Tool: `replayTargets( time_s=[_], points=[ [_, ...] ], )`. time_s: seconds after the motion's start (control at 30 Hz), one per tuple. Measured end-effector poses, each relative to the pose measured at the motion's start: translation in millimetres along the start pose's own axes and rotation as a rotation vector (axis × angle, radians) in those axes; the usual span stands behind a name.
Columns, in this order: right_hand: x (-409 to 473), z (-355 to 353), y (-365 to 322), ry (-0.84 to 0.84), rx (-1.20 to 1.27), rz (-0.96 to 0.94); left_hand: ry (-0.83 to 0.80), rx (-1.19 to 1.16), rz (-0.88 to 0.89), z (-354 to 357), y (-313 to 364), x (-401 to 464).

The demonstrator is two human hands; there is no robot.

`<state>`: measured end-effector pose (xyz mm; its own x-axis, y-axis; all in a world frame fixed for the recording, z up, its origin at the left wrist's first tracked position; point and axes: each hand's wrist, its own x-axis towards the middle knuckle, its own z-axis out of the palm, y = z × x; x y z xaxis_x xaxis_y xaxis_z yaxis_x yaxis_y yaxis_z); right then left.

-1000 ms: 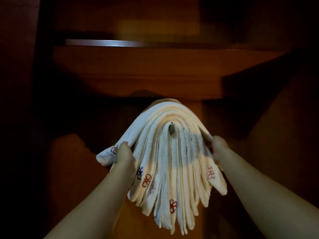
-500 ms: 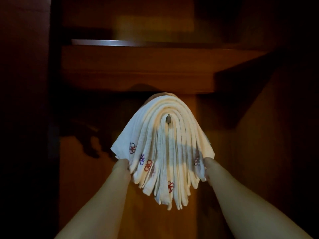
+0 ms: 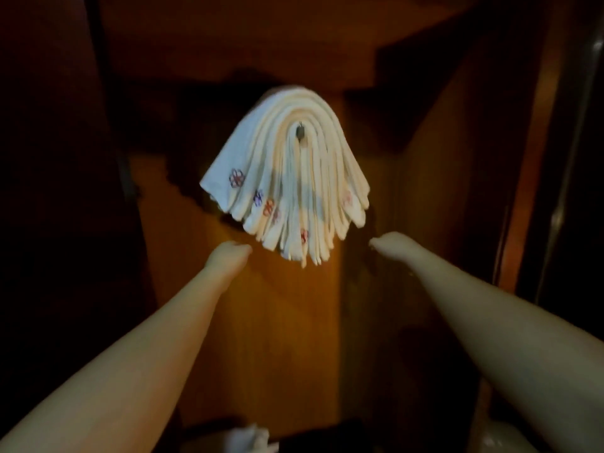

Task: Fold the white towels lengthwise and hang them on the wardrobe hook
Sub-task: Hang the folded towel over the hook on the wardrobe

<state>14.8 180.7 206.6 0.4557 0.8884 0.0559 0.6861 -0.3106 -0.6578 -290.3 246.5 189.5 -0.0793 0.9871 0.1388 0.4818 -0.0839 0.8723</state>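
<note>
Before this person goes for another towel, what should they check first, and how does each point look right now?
1. White towels draped over the hook: ok, they hang down both sides.
2. Left hand clear of the towels: ok, just below and apart.
3. Right hand clear: ok, holds nothing.
4. Ends even: not ok, the left side flares outward.
5. Hook's hold under that stack: cannot tell, only its tip shows.
6. More towels left: cannot tell, a white cloth at the bottom edge is blurred.
</note>
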Motion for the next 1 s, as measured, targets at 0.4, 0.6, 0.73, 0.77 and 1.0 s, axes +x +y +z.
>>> replayTargets(
  time_s=[0.4, 0.6, 0.73, 0.77, 1.0],
  points=[
    [-188, 55, 210, -0.275, -0.339, -0.123, -0.686, 0.612, 0.387, 125, -110, -186],
    [-258, 67, 349, -0.311, -0.387, 0.04, -0.966, 0.717, 0.437, 235, -126, -248],
    [-294, 61, 443, -0.3, -0.295, 0.234, -1.109, 0.777, 0.573, 329, -104, -290],
    [-300, 57, 468, -0.288, -0.276, 0.271, -1.133, 0.785, 0.592, 356, -98, -302],
    [-331, -1, 615, -0.274, -0.192, 0.545, -1.307, 0.822, 0.599, 526, -59, -386]
  ],
)
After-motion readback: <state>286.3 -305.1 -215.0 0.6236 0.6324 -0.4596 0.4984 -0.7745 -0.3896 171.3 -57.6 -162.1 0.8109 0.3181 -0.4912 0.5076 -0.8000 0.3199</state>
